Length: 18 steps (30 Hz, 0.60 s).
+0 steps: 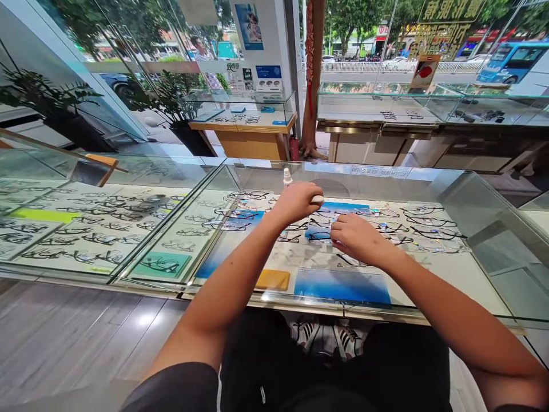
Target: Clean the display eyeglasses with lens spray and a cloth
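My left hand is over the glass counter top, its fingers closed around a small pale object that shows only in part; I cannot tell its kind. Just behind that hand stands a small white bottle. To the right and a little nearer, my right hand has its fingers curled together, and whatever they may hold is hidden. Under both hands, rows of eyeglasses show through the glass of the display case. A blue sheet and a folded orange cloth lie near the front edge.
A second glass case with many eyeglasses adjoins on the left, with a wood-edged mirror or stand on it. Further display cases, a tree trunk post and potted plants stand beyond, before the street windows.
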Tool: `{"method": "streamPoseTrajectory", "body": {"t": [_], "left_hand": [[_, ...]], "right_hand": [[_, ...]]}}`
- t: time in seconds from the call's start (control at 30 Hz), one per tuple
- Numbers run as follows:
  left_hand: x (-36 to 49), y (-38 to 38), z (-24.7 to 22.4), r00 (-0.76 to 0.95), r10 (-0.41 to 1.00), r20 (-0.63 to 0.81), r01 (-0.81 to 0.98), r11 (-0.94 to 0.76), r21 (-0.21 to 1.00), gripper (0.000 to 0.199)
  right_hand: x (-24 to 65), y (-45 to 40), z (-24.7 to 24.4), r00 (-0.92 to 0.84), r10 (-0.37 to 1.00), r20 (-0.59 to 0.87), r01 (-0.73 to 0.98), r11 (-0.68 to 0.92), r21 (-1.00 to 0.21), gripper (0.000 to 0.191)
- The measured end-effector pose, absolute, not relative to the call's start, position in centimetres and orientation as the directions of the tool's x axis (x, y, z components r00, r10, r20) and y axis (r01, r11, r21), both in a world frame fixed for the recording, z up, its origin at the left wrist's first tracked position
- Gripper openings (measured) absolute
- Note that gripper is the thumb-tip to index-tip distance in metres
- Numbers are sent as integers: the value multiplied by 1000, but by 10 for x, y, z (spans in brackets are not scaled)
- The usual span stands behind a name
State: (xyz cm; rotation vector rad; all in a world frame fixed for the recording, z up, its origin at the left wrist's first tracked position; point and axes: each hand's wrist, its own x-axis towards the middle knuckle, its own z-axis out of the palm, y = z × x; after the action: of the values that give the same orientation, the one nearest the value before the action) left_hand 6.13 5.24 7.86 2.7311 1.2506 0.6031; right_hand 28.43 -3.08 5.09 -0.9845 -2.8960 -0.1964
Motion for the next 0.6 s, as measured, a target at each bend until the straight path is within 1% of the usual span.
{"method": "streamPoseTrajectory", "body": {"t": [0.13, 0.2, 0.3, 0.33, 0.43, 0.5, 0.6], "left_hand": [[70, 46, 75, 679, 709, 193, 686, -706, 177, 17], [74, 43, 72, 699, 699, 151, 680, -715, 165, 18], [80, 39, 69, 719, 685, 119, 671, -728, 141, 21], [82, 38, 68, 724, 681, 110, 669, -732, 131, 21], [87, 36, 65, 732, 677, 82, 669, -736, 108, 23], [89, 36, 62, 734, 675, 71, 667, -737, 108, 23], [89, 38, 59, 743, 666, 68, 656, -745, 120, 17]], "right_hand": [[284, -30, 49, -786, 611, 96, 618, 782, 84, 9], [287, -30, 51, -783, 612, 114, 619, 785, 36, 14], [296, -28, 59, -754, 617, 228, 601, 787, -142, 26], [301, -26, 63, -718, 634, 287, 599, 773, -211, 26], [313, -22, 72, -538, 713, 450, 610, 697, -377, 15], [318, -18, 74, -439, 746, 501, 604, 658, -450, 12], [322, -14, 72, -388, 761, 520, 583, 639, -501, 13]]}}
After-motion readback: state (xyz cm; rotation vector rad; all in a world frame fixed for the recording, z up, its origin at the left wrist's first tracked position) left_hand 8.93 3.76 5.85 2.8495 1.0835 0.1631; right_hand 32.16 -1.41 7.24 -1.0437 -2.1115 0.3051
